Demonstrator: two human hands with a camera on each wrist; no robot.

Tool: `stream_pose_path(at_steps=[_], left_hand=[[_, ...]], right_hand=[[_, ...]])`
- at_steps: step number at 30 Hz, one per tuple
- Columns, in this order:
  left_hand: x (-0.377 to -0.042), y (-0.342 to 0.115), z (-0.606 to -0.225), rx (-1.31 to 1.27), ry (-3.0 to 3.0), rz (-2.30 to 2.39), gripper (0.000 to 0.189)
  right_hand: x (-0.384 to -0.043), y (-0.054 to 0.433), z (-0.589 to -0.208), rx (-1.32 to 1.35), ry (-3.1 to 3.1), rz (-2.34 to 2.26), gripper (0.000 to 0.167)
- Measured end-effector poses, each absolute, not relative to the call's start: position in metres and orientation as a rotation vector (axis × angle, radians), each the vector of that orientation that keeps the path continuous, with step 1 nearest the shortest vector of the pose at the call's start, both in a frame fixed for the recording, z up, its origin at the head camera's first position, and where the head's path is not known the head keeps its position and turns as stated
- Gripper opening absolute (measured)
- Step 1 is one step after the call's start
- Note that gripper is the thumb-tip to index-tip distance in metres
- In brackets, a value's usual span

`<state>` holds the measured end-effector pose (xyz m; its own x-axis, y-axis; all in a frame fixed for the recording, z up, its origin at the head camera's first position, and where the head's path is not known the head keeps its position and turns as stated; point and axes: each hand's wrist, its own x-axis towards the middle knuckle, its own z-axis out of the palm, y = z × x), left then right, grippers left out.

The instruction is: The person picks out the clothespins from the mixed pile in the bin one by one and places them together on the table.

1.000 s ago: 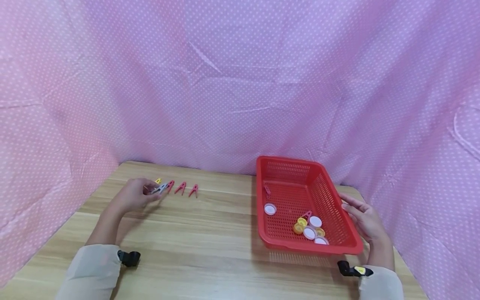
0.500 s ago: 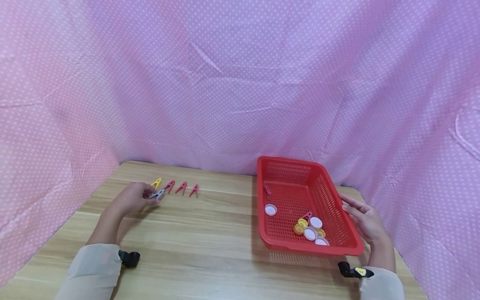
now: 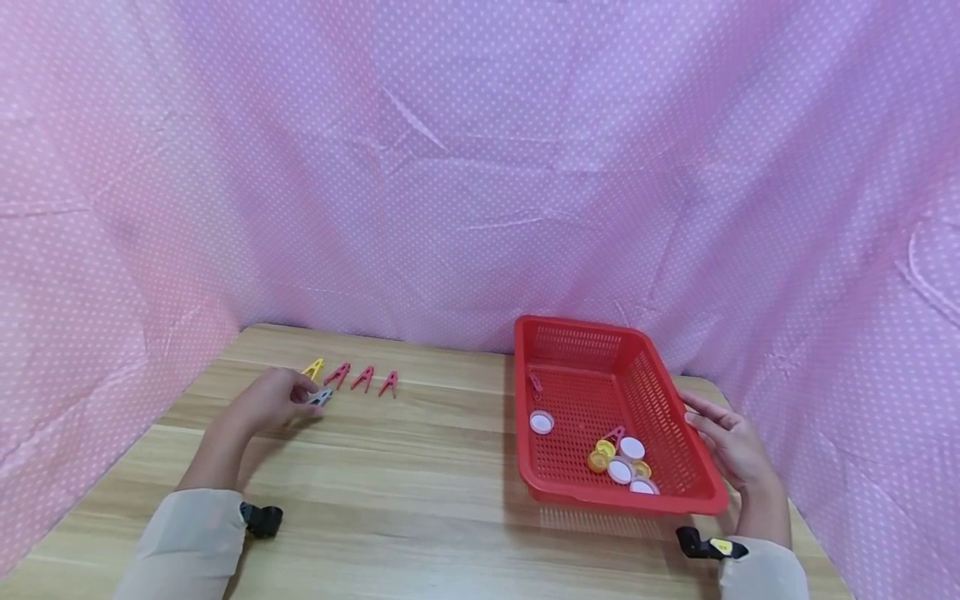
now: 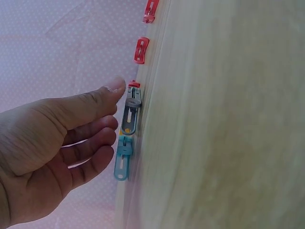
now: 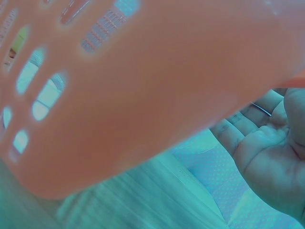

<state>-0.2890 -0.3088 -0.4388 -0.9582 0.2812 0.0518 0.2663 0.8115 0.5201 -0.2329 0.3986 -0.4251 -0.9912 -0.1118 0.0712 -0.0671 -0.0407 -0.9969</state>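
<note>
My left hand (image 3: 272, 402) is low over the left of the table, thumb and index finger at a grey clothespin (image 3: 321, 397), pinching it by its handles. The left wrist view puts this grey clothespin right beside the thumb tip, with a blue clothespin (image 4: 123, 160) below it. A yellow clothespin (image 3: 313, 367) and three dark pink clothespins (image 3: 363, 378) form a row just beyond. On the far right, my right hand (image 3: 731, 442) rests its extended fingers against the outer side of the red basket (image 3: 622, 502), under the rim.
Inside the basket lie white round caps (image 3: 542, 422), yellow caps (image 3: 598, 461) and pink clothespins (image 3: 615, 434). The wooden table (image 3: 420, 483) is bordered at the back and sides by a pink dotted cloth (image 3: 465, 167).
The grey clothespin and my left hand have come toward me, away from the pink row, uncovering the yellow clothespin. My right hand and the basket stay in place.
</note>
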Motion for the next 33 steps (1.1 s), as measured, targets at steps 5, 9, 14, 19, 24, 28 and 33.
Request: stream_pose_path(at_steps=[5,9,14,19,24,28,33], left_hand=[[-0.2885,-0.3075,-0.4377,0.466,2.919,0.845,0.037],[-0.2877,-0.3062,-0.4381,0.461,2.879,0.860,0.033],[-0.2869,-0.3069,-0.4392,0.467,2.869,0.870,0.028],[-0.2891,-0.3090,-0.4415,0.500,2.916,0.848,0.028],[-0.2902,-0.3091,-0.4414,0.516,2.931,0.827,0.029],[-0.2903,-0.3080,-0.4413,0.520,2.924,0.830,0.029],[-0.2898,-0.3075,-0.4416,0.495,2.909,0.842,0.031]], right_hand=[[-0.2332,0.3994,-0.4255,-0.233,2.144,-2.247,0.039],[-0.2332,0.3990,-0.4246,-0.222,2.151,-2.245,0.039],[-0.2331,0.3984,-0.4239,-0.198,2.155,-2.237,0.039],[-0.2332,0.3987,-0.4241,-0.199,2.158,-2.235,0.039],[-0.2315,0.3985,-0.4252,-0.250,2.140,-2.252,0.039],[-0.2313,0.3984,-0.4259,-0.269,2.136,-2.257,0.039],[-0.2329,0.3980,-0.4257,-0.217,2.155,-2.243,0.040]])
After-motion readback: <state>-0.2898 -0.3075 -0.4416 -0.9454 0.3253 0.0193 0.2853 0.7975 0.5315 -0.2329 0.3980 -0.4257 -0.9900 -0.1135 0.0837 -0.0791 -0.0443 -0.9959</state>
